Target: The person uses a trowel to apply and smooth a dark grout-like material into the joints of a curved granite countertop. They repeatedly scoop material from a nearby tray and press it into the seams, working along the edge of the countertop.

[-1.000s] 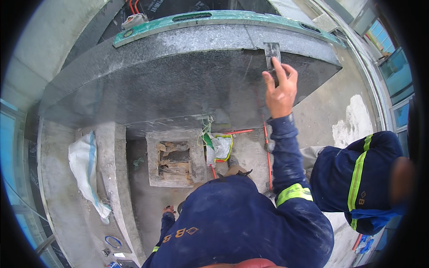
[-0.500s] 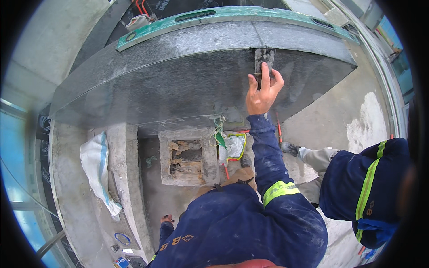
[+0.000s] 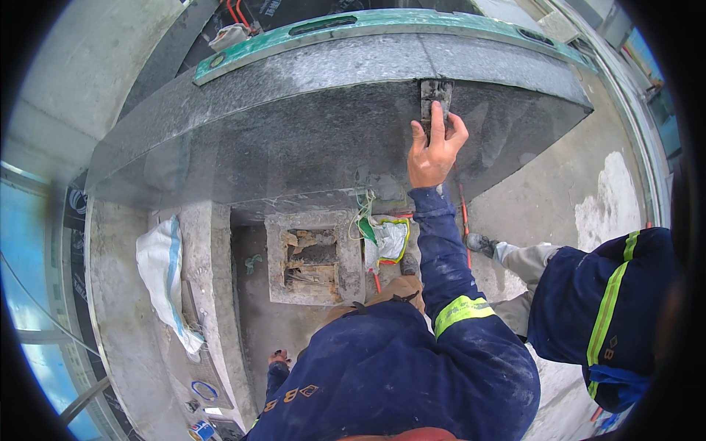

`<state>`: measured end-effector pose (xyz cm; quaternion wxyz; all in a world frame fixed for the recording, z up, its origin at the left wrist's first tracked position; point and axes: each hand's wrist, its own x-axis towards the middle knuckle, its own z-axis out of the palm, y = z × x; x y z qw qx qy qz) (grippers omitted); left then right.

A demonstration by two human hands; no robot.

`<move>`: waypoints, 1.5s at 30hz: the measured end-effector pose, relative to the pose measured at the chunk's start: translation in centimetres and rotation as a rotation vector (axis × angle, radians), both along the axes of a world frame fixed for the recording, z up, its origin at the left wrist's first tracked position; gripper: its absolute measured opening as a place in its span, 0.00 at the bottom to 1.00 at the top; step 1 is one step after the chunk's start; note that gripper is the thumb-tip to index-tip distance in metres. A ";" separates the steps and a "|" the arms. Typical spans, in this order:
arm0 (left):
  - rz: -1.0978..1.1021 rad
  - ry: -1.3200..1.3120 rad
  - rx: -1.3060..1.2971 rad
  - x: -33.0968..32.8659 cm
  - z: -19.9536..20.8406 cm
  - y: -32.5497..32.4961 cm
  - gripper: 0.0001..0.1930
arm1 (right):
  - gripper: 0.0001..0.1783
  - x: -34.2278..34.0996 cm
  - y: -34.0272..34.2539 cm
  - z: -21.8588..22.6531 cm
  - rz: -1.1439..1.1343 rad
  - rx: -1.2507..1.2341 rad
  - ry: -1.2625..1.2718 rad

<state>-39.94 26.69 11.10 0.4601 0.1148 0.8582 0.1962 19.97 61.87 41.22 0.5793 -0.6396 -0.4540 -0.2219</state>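
Right hand (image 3: 435, 158) at the front of a long dark stone slab (image 3: 294, 140): index finger laid along the face of a flat grey plate (image 3: 435, 92), thumb at the plate's left side, other fingers curled at its right; I read this as a grip, though the plate's back is hidden. The plate lies under and just beyond those fingertips, its far end at the slab's upper edge. Just past it a thin seam (image 3: 424, 53) crosses the top strip; farther beyond the fingers, a green spirit level (image 3: 412, 22) lies along that strip. Left hand (image 3: 279, 358): well to the left of the right fingers and lower, partly hidden by the body; cannot tell whether its fingers are spread, closed or holding anything. Progress, as judged: slab up in place and level laid on it, so the setting looks largely done; the seam meets the edge at the plate, and this spot appears to be the one being worked. Left over: pale smears (image 3: 478, 121) on the face, right of the fingers, suggest an unfinished surface; whether the joint is filled or flush, cannot tell. A co-worker (image 3: 577, 301) is lower right of the fingers, well apart
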 end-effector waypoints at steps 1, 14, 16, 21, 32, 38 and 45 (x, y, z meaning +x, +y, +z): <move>-0.006 -0.008 0.013 0.3 0.2 0.4 0.19 | 0.26 -0.1 -0.3 -0.1 -0.003 -0.015 0.007; -0.006 -0.022 0.047 0.4 -1.5 -0.3 0.18 | 0.20 1.1 -7.9 13.2 0.065 -0.533 -0.334; 0.009 -0.051 0.005 0.5 -2.3 -0.3 0.17 | 0.17 4.4 -7.2 16.9 0.072 -0.534 -0.670; -0.022 -0.066 -0.057 1.2 -4.1 1.1 0.15 | 0.13 5.7 -1.6 24.6 0.244 -0.858 -1.095; -0.026 -0.072 -0.023 4.0 -5.5 2.6 0.16 | 0.10 8.3 1.1 25.3 0.096 -1.229 -1.373; 0.029 -0.095 0.083 3.9 -6.5 0.9 0.17 | 0.11 12.5 -2.0 24.6 0.125 -1.071 -1.074; -0.103 -0.042 -0.046 3.0 -3.4 2.7 0.17 | 0.22 6.5 -8.7 10.8 0.082 -0.224 -0.207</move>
